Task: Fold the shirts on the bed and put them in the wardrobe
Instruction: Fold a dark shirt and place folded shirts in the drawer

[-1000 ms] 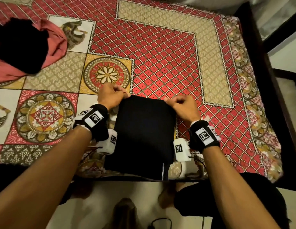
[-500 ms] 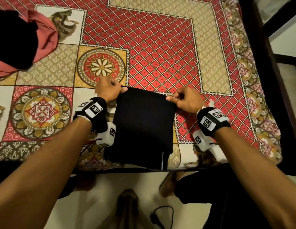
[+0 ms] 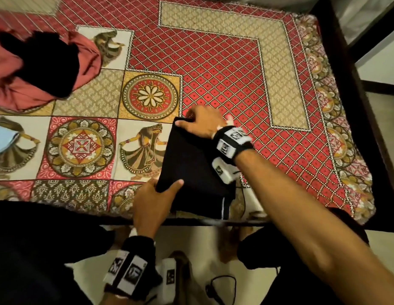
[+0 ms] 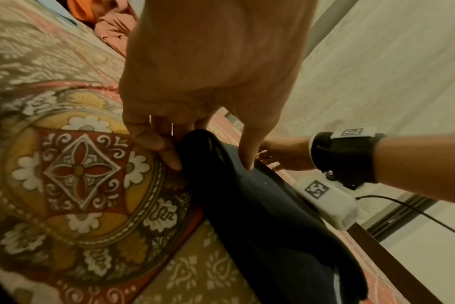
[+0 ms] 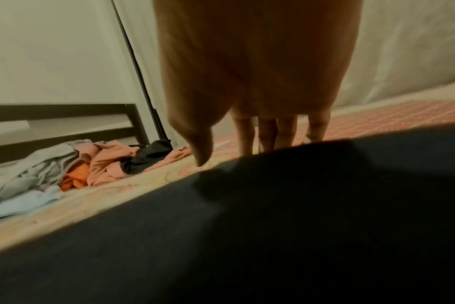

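- The bed [image 3: 246,89], under its red patterned cover, lies beneath both my hands.
- The folded black shirt [image 3: 191,172] lies on the bed's near edge, between my hands.
- A heap of unfolded shirts [image 3: 35,69], pink and black, sits well away to the far left of my left hand.
- My right hand [image 3: 200,125] rests at the shirt's far corner, thumb on top, fingers curled over its edge.
- My left hand [image 3: 152,203] pinches the shirt's near left corner, thumb above, fingers [image 4: 156,144] beneath.
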Tool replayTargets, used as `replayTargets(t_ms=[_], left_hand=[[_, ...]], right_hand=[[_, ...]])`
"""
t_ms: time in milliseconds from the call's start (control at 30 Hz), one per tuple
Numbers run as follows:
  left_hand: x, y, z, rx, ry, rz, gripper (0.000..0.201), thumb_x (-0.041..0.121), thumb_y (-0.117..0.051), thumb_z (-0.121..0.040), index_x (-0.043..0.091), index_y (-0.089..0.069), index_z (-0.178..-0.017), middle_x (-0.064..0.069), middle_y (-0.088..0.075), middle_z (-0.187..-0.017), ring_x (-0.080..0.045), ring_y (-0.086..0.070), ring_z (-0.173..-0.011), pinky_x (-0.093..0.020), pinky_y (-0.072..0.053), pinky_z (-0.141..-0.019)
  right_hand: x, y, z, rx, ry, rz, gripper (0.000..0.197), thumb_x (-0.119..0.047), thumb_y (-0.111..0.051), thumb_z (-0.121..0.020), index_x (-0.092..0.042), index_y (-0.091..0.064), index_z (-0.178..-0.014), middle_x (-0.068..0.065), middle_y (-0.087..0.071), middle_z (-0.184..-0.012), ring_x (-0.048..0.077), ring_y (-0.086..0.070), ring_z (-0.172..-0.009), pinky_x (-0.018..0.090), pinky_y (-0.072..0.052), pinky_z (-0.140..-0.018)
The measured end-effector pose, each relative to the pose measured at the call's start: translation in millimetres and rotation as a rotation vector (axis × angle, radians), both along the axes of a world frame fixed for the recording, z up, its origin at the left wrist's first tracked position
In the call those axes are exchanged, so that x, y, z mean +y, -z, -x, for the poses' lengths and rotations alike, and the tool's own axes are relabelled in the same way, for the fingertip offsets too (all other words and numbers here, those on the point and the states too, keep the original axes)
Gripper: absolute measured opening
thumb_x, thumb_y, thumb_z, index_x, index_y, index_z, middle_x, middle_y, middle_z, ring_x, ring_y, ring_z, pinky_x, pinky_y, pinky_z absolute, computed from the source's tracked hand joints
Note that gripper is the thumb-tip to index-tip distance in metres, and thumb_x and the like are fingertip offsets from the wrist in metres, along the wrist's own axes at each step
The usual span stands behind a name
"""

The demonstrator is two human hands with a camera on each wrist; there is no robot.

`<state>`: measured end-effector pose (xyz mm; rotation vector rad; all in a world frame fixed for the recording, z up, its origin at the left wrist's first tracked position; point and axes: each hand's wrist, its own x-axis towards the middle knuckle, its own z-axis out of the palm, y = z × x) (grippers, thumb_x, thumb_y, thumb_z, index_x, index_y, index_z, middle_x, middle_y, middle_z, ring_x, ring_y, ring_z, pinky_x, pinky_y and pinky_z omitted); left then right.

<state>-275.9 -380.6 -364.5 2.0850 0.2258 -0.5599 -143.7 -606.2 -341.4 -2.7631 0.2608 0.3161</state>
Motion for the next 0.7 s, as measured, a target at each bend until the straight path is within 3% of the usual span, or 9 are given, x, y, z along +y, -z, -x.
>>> replayTargets(t_ms=[133,233,367,433,467,567,633,700], left_hand=[[4.0,14.9,0.5,-0.097,-0.026,-0.041,0.03,0.044,-0.08,-0.084,0.016,-0.071,-0.08,0.002,-0.068,-0.074,-0.023,-0.067,-0.076,-0.039,-0.055,-0.072],[3.6,33.0,11.4,-0.139,0.033,-0.136,0.033,0.048,-0.072,-0.087,0.016,-0.071,-0.091,-0.006,-0.07,-0.083,-0.032,-0.067,-0.083,-0.047,-0.056,-0.076],[-1.1,20.6,18.0,-0.234,0.14,-0.35,0.043,0.047,-0.072,-0.086,0.013,-0.063,-0.111,-0.014,-0.066,-0.109,-0.038,-0.06,-0.107,-0.05,-0.05,-0.09],[-12.6,2.8,26.1,-0.465,0.195,-0.446,0.061,0.048,-0.075,-0.081,0.012,-0.056,-0.127,-0.016,-0.055,-0.132,-0.038,-0.048,-0.128,-0.054,-0.04,-0.105],[-23.0,-4.7,30.1,-0.589,0.245,-0.4,0.068,0.049,-0.075,-0.08,0.012,-0.054,-0.134,-0.016,-0.049,-0.142,-0.038,-0.041,-0.137,-0.055,-0.035,-0.112],[-63.5,2.9,38.7,-0.812,0.688,-0.138,0.078,0.046,-0.07,-0.084,0.01,-0.048,-0.149,-0.014,-0.033,-0.163,-0.031,-0.021,-0.156,-0.053,-0.022,-0.123],[-82.3,25.9,41.8,-0.868,1.04,-0.146,0.079,0.043,-0.06,-0.09,0.01,-0.038,-0.157,-0.013,-0.02,-0.169,-0.028,-0.008,-0.159,-0.054,-0.019,-0.124],[-86.2,44.9,44.4,-0.866,1.203,-0.236,0.075,0.039,-0.052,-0.094,0.01,-0.032,-0.16,-0.012,-0.014,-0.171,-0.026,-0.004,-0.159,-0.052,-0.016,-0.125]], right_hand=[[18.1,20.6,-16.3,-0.033,0.106,0.021,0.02,-0.037,-0.069,-0.093,-0.018,-0.066,-0.099,0.0,-0.062,-0.09,0.025,-0.062,-0.095,0.04,-0.042,-0.1],[17.7,30.7,-16.9,-0.044,0.176,-0.03,0.012,-0.029,-0.07,-0.093,-0.021,-0.061,-0.092,-0.004,-0.059,-0.085,0.023,-0.059,-0.091,0.037,-0.04,-0.098],[7.7,27.6,-15.6,-0.05,0.113,-0.177,0.024,-0.045,-0.067,-0.095,-0.021,-0.064,-0.097,-0.004,-0.066,-0.09,0.021,-0.062,-0.088,0.043,-0.049,-0.096],[-9.1,15.5,-2.0,-0.08,0.08,-0.246,0.039,-0.057,-0.056,-0.098,-0.022,-0.066,-0.112,-0.003,-0.07,-0.098,0.019,-0.066,-0.09,0.045,-0.055,-0.09],[-20.0,10.7,8.1,-0.098,0.057,-0.239,0.048,-0.063,-0.048,-0.099,-0.024,-0.065,-0.121,-0.001,-0.071,-0.105,0.02,-0.067,-0.094,0.045,-0.056,-0.09],[-56.1,7.3,40.3,-0.193,-0.122,-0.022,0.07,-0.072,-0.03,-0.098,-0.025,-0.051,-0.145,0.005,-0.059,-0.145,0.025,-0.058,-0.128,0.055,-0.044,-0.109],[-69.8,14.6,64.4,-0.173,-0.3,0.166,0.072,-0.07,-0.023,-0.101,-0.027,-0.035,-0.157,0.003,-0.034,-0.164,0.023,-0.033,-0.15,0.058,-0.022,-0.122],[-70.3,32.6,87.1,-0.104,-0.408,0.258,0.069,-0.065,-0.016,-0.104,-0.029,-0.019,-0.163,0.001,-0.018,-0.17,0.021,-0.018,-0.156,0.058,-0.012,-0.123]])
